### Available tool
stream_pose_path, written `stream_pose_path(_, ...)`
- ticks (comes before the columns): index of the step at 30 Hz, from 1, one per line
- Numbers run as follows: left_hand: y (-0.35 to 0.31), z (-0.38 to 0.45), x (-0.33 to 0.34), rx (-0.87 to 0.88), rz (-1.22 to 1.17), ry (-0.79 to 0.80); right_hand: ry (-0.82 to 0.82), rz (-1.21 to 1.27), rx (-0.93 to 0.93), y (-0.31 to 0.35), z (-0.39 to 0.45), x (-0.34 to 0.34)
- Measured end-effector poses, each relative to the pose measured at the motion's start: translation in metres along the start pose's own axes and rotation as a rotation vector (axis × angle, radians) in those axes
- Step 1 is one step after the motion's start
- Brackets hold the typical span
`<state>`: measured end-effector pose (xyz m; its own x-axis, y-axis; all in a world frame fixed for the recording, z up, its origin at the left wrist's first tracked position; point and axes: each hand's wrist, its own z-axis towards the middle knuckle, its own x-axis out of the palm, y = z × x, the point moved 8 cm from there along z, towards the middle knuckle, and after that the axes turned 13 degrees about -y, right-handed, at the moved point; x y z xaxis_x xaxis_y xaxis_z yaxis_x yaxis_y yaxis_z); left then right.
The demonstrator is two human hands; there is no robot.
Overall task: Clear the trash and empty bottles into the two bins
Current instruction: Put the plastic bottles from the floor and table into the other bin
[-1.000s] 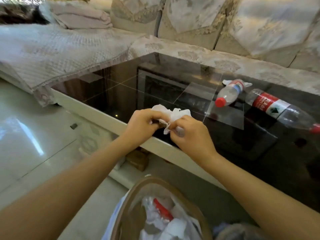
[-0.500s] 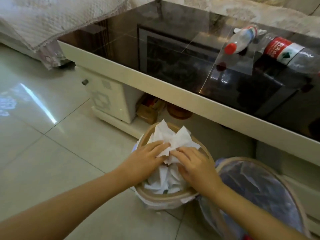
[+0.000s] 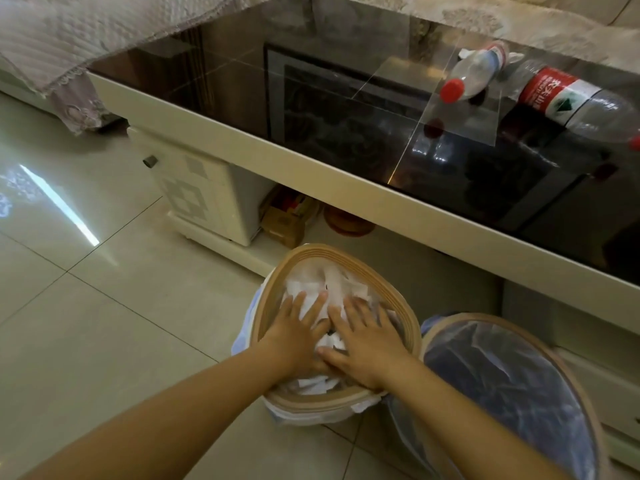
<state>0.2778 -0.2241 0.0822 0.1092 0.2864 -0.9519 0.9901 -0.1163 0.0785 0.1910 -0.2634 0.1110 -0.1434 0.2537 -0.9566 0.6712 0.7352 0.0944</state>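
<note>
Pressing crumpled white tissues (image 3: 323, 289) into left bin (image 3: 346, 261): left hand (image 3: 298, 332), right hand (image 3: 367, 336) flat, fingers spread, grip released.

The larger bottle (image 3: 575, 102) bears a red label with unreadable characters.

Both hands flat, side by side

The left hand (image 3: 298, 329) and right hand (image 3: 363, 344) lie palm down with fingers straight and spread (thumbs nearly meeting), both bare forearms reaching forward and converging from the lower corners of the view.
</note>
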Motion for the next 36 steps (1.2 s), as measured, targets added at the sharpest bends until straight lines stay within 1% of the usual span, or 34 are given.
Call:
stream_pose_path(4,0.008,-0.003,-0.021,-0.005,0.079,-0.099,-0.117,0.066,-0.025,-0.001,0.000,-0.015)
stream_pose_path(7,0.018,-0.020,-0.063,0.030,0.029,-0.269,-0.243,0.152,-0.008,-0.005,-0.016,-0.042)
stream_pose_path(9,0.017,-0.035,-0.093,0.097,-0.025,-0.432,-0.359,0.193,-0.008,-0.009,-0.033,-0.069)
stream_pose_path(12,0.018,-0.057,-0.151,0.133,-0.080,-0.761,-0.650,0.186,-0.088,-0.011,-0.060,-0.122)
stream_pose_path(14,0.019,-0.061,-0.189,0.150,-0.058,-0.961,-0.810,0.192,-0.147,-0.015,-0.073,-0.154)
stream_pose_path(17,0.016,-0.046,-0.241,0.156,-0.002,-1.142,-1.036,0.111,-0.177,-0.027,-0.087,-0.204)
stream_pose_path(19,0.012,-0.024,-0.270,0.135,0.027,-1.187,-1.117,0.032,-0.168,-0.041,-0.086,-0.232)
stream_pose_path(21,0.009,0.003,-0.293,0.097,0.027,-1.182,-1.154,-0.047,-0.126,-0.060,-0.078,-0.253)
stream_pose_path(24,0.008,0.049,-0.318,0.057,0.054,-1.157,-1.144,-0.147,-0.062,-0.090,-0.061,-0.276)
stream_pose_path(27,0.007,0.093,-0.332,0.081,0.128,-1.130,-1.127,-0.257,-0.023,-0.118,-0.043,-0.288)
stream_pose_path(31,0.010,0.141,-0.332,0.114,0.230,-1.086,-1.113,-0.423,0.005,-0.155,-0.017,-0.289)
stream_pose_path(34,0.018,0.165,-0.338,0.077,0.170,-1.132,-1.180,-0.508,0.039,-0.183,-0.008,-0.288)
stream_pose_path(36,0.023,0.177,-0.346,0.026,0.113,-1.186,-1.231,-0.504,0.108,-0.205,-0.005,-0.291)
